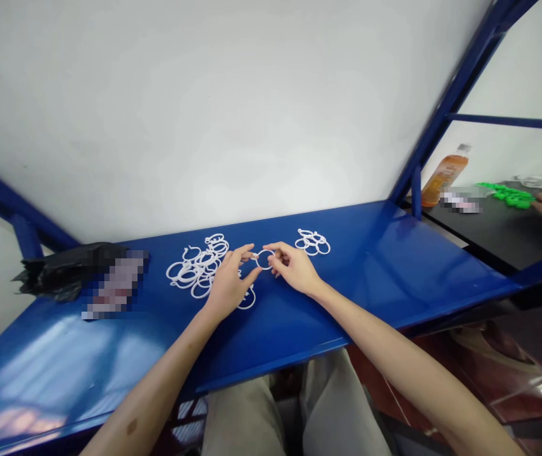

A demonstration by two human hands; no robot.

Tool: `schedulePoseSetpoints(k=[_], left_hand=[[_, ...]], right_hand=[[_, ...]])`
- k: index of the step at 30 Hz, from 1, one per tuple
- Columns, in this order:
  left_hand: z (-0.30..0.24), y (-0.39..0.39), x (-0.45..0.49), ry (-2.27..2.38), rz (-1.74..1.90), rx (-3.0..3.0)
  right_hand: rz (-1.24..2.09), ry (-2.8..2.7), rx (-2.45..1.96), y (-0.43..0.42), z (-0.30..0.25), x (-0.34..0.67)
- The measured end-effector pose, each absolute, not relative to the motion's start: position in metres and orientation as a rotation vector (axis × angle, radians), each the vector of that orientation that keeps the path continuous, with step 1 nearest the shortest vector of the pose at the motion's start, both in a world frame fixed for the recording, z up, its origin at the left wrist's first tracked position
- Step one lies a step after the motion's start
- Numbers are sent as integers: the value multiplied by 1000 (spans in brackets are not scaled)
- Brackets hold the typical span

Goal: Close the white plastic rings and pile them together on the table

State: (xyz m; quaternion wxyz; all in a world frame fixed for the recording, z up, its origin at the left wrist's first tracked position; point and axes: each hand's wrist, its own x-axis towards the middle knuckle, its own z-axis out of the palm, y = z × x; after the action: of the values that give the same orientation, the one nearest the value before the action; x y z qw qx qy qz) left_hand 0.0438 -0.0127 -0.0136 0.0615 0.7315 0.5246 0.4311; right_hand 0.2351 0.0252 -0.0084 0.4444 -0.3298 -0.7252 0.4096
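Above the table [370, 266], left hand [227, 285] and right hand [294, 269] each have a grip clamped on one white ring [265, 269]. Light fingertip pressure is best, with the ring level and clear of the pile [197, 269].

white rings [197, 269], blue table [370, 278], orange bottle [443, 179], green bits [511, 194], blk bag [59, 273]

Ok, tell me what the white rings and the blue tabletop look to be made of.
The ring pinched between the left hand and right hand looks like thin moulded plastic: uniform matt white, slender and even. The tabletop is probably painted sheet metal: glossy blue, soft reflections, a thin front edge.
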Motion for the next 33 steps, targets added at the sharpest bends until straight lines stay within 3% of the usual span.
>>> schedulePoseSetpoints(k=[11,22,33], left_hand=[[0,-15,39,1495,1305,2180],[0,-17,33,1402,1244,2227],[6,-11,37,1521,1118,1643]], right_hand=[[1250,-1720,-766,23,-10,232],[900,-2034,-726,23,-5,241],[750,-1961,-861,16,-11,228]])
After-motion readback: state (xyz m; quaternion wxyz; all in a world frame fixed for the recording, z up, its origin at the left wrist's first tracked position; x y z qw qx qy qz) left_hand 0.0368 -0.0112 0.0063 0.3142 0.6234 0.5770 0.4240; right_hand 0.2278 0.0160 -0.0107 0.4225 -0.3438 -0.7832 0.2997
